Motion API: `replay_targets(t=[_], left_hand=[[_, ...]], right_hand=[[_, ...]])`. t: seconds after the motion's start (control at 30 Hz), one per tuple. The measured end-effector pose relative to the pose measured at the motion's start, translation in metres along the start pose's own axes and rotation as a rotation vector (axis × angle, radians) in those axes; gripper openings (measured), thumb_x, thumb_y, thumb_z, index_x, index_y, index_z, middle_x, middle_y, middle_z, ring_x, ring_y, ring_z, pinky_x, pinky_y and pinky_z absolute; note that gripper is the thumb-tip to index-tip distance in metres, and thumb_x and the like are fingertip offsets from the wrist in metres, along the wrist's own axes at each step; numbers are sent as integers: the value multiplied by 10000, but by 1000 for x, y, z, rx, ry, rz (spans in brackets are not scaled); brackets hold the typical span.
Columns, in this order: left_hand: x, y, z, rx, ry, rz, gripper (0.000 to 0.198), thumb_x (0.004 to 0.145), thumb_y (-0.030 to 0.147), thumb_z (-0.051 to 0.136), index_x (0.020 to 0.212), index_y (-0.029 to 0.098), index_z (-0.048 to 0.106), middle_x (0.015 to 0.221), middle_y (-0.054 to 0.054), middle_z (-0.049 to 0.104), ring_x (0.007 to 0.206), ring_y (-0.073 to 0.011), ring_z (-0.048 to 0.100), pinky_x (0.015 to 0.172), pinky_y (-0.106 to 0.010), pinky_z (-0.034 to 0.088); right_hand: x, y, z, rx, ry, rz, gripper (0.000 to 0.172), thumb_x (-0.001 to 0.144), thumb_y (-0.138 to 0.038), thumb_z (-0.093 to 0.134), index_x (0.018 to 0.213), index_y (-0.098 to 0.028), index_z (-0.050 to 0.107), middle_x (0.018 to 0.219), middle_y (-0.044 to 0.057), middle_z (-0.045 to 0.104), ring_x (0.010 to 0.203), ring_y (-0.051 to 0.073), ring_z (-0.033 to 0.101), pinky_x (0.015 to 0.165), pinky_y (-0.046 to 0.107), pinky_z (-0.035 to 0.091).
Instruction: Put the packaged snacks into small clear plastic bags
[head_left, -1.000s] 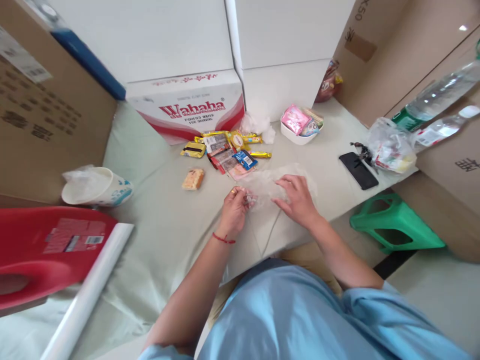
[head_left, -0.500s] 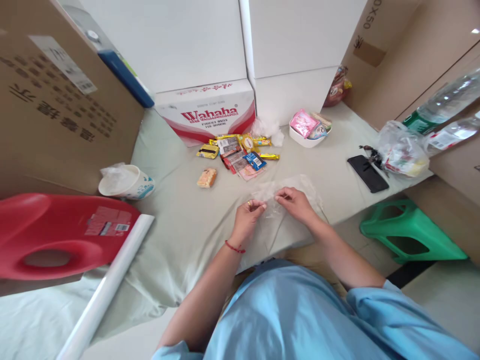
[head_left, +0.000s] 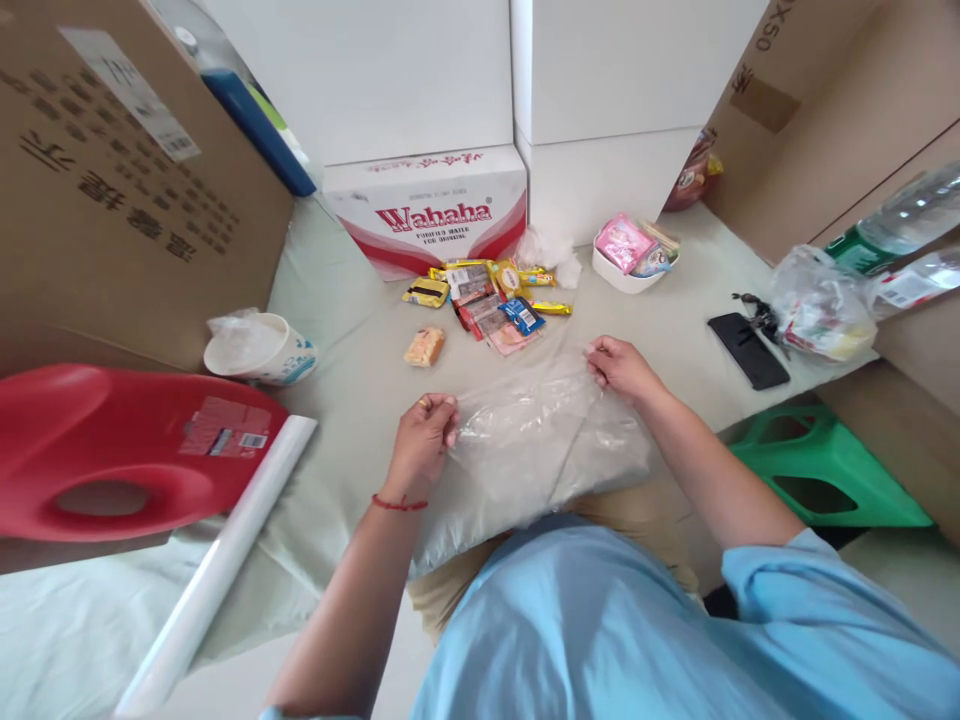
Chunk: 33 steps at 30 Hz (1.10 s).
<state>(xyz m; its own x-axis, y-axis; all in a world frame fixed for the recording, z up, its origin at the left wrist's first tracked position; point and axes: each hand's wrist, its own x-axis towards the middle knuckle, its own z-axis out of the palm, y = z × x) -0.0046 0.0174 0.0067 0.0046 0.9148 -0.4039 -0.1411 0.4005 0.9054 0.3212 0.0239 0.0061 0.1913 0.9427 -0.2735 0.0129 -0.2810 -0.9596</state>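
Note:
A clear plastic bag [head_left: 540, 430] is stretched out between my two hands over the table's front edge. My left hand [head_left: 429, 432] pinches its left upper corner, fingers closed. At the opposite corner my right hand [head_left: 619, 370] grips the bag's edge between thumb and fingers. Just beyond the bag lies a pile of small wrapped snacks [head_left: 480, 300], in yellow, red and blue packets. One wrapped pastry [head_left: 425, 346] sits apart from them, beyond my left hand.
A white bowl [head_left: 626, 280] of packets stands at the back right, near a black phone [head_left: 748, 350]. On the left are a paper tub [head_left: 292, 355], a red plastic container [head_left: 150, 450] and a white roll [head_left: 225, 560]. A Wahaha carton [head_left: 435, 220] stands behind the snacks.
My hands have moved apart, the left one leftward and the right one slightly up and right. The bag, crumpled under them before, is now spread wide between them.

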Motion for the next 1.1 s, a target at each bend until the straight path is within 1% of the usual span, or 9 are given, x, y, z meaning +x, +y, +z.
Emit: replay_targets(t=[0.13,0.23,0.3,0.47,0.53,0.67,0.73,0.93,1.1], left_hand=[[2,-3,-24,249,115,47,310,707,369,808,866,202,601,652,45,574,496,-101,458,478,-228,316],[-13,0,-30,557,405,347,229,727,244,750,911,211,618,856,-12,614,683,-163,556,637,-292,443],[-27,3,-24,742,424,607,165,776,165,668,930,221,644,944,-42,630,786,-199,591,763,-347,480],[-39,1,23,987,-379,913,211,857,107,568,916,255,707,1029,-95,744,950,-252,670,877,-413,481],[-30,-5,44,1010,-520,904,234,869,103,563,950,253,723,1123,-120,762,1022,-269,684,928,-449,479],[-6,-18,69,1007,-457,884,260,937,146,536,1065,229,747,1260,-175,751,1157,-312,688,1033,-524,460],[6,-21,74,1025,-373,871,293,979,185,514,1149,220,749,1327,-184,733,1248,-323,667,1095,-546,433],[39,-25,56,1275,-233,758,414,1070,348,440,1393,238,673,1543,-123,627,1535,-352,448,1285,-654,219],[40,-31,25,1027,-58,799,419,1083,393,415,1360,177,644,1425,-173,672,1426,-303,555,1214,-541,419]], right_hand=[[39,-2,9,-274,-93,-105,109,793,-296,730,753,-223,660,518,-70,586,471,114,457,522,251,326],[63,-11,17,-455,-244,-253,79,802,-251,705,742,-200,707,570,-50,616,583,133,504,632,262,356],[78,-20,22,-555,-363,-361,79,811,-233,695,757,-194,738,634,-43,643,637,135,511,680,262,357],[108,-43,39,-787,-540,-511,152,872,-198,645,920,-209,789,772,-20,698,702,161,560,734,276,391],[110,-53,44,-857,-433,-584,211,904,-205,639,1060,-191,780,897,34,732,812,206,614,807,312,437],[71,-60,44,-902,13,-796,263,1007,-238,549,1179,-143,723,1177,164,711,1106,293,612,1005,415,460],[30,-49,41,-875,102,-836,318,1079,-277,433,1153,-154,717,1130,165,715,1102,291,618,1005,433,477],[-79,40,20,-961,-356,-945,376,1046,-400,608,1348,-188,680,1478,167,641,1356,323,564,1136,539,475],[-100,71,-10,-833,-290,-778,243,1053,-251,558,1158,-236,776,1159,130,782,1106,279,685,979,483,579]])
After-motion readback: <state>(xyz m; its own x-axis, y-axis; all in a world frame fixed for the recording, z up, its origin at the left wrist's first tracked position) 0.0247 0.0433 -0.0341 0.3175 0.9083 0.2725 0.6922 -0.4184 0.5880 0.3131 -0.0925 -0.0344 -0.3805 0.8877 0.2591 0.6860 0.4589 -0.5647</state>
